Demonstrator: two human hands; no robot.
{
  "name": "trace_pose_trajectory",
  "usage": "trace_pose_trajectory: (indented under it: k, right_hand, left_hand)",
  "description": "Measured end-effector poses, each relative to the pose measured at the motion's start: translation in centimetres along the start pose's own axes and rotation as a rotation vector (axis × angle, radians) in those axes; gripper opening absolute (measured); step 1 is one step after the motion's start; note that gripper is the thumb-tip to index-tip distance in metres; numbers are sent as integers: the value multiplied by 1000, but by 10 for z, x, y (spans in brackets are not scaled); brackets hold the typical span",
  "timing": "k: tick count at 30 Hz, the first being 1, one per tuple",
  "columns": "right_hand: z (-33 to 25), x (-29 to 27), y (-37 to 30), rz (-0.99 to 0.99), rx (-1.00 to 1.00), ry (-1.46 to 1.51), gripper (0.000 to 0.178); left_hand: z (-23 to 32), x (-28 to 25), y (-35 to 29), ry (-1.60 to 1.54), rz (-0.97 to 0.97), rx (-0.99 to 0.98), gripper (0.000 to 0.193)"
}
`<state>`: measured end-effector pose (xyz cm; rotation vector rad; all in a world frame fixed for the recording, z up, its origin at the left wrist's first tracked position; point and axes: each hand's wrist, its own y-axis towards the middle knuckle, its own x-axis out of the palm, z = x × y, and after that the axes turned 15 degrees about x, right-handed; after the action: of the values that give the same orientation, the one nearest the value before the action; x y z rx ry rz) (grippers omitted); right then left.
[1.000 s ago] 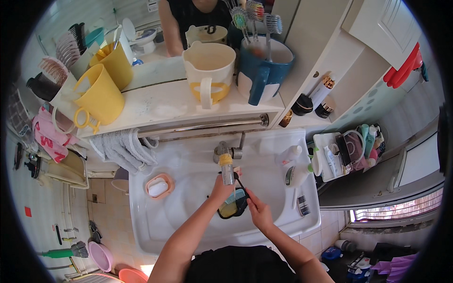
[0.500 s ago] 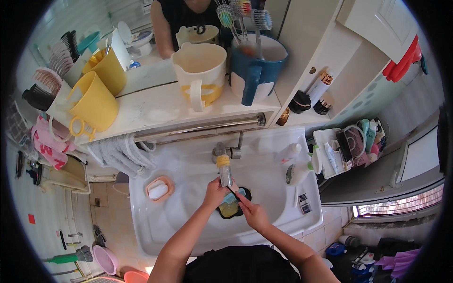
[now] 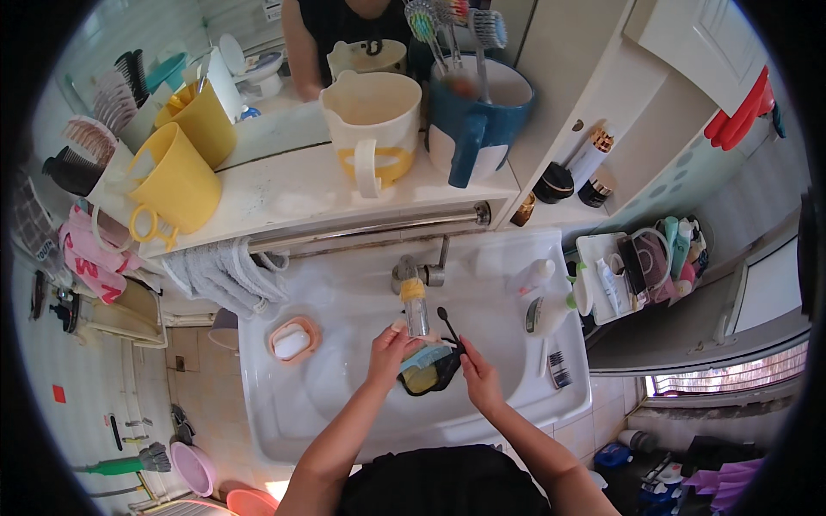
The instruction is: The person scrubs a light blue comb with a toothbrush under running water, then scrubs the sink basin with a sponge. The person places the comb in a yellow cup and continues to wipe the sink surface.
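Note:
My right hand grips a thin black stick with a small oval end, like a small spoon, which points up and away over the basin. My left hand is closed just below the faucet's clear spout extension, which has a yellow band. Something pale shows by its fingertips, too small to name. Beneath both hands, a black-rimmed dish with yellowish and light-blue contents lies in the white sink. The hands partly cover it.
A soap dish with white soap stands on the sink's left. To the right are bottles, a small black brush and a white tray. Mugs line the shelf above; a grey towel hangs from the rail.
My right hand has moved right, away from my left hand. The black stick has swung to point upward, its oval end now in sight. My left hand has barely moved.

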<state>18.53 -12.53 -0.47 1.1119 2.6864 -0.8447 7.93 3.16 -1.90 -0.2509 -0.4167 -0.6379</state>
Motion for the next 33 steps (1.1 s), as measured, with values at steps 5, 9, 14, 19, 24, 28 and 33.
trace_pose_trajectory:
  k: [5, 9, 14, 19, 24, 28, 33]
  right_hand:
    - [23, 3, 3, -118, 152, 297, 33]
    - [11, -6, -1, -271, 384, 441, 28]
    - [7, 8, 22, -400, 418, 694, 24]
    - [-7, 44, 49, -532, 481, 926, 24]
    - [-24, 86, 59, -539, 514, 1054, 27]
    - [-19, 104, 70, -498, 503, 1032, 27]
    - [-27, 96, 68, -454, 607, 1055, 27]
  left_hand:
    - [7, -9, -4, -287, 45, 85, 27]
    - [21, -12, -2, -270, 79, 117, 27]
    - [40, -17, -6, -219, 72, 180, 28]
    - [51, -28, -18, -97, 90, 253, 31]
    - [59, -28, -32, 88, 29, 275, 30]
    - [62, -21, -38, 153, 6, 311, 31]
    - [65, -22, -34, 155, 27, 316, 32]
